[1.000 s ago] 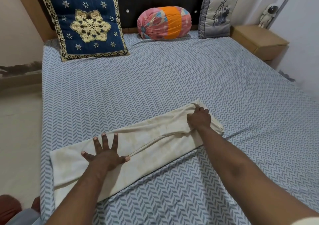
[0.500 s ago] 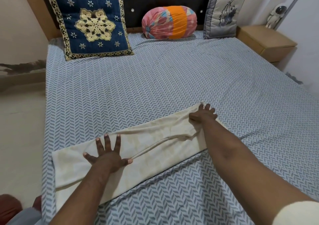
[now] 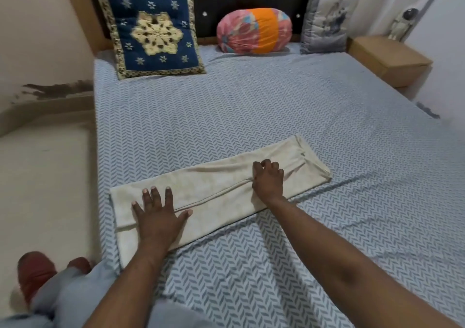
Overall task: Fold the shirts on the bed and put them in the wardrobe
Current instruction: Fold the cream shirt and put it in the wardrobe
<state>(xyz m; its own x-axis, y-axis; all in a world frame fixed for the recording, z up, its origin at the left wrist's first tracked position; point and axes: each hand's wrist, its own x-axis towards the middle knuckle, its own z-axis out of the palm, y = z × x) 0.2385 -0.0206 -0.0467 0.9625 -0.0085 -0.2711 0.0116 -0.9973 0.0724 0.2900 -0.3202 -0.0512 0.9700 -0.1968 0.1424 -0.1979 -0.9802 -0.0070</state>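
A cream shirt [image 3: 216,189] lies folded into a long narrow strip across the near part of the bed [image 3: 251,111], slanting up to the right. My left hand [image 3: 158,214] presses flat on its left part with fingers spread. My right hand [image 3: 268,179] rests on the strip right of its middle, fingers curled against the fabric at the seam. The strip's right end, past my right hand, is creased and uncovered. No wardrobe is in view.
A blue embroidered cushion [image 3: 153,31], a pink and orange bolster [image 3: 254,31] and a grey cushion [image 3: 327,20] lean at the headboard. A wooden bedside table [image 3: 387,58] with a white figurine [image 3: 401,23] stands at the right. Floor lies left of the bed, with my feet [image 3: 35,272].
My right hand has slid left along the strip, from its right end toward the middle. My left hand stays pressed on the left part. The view has shifted.
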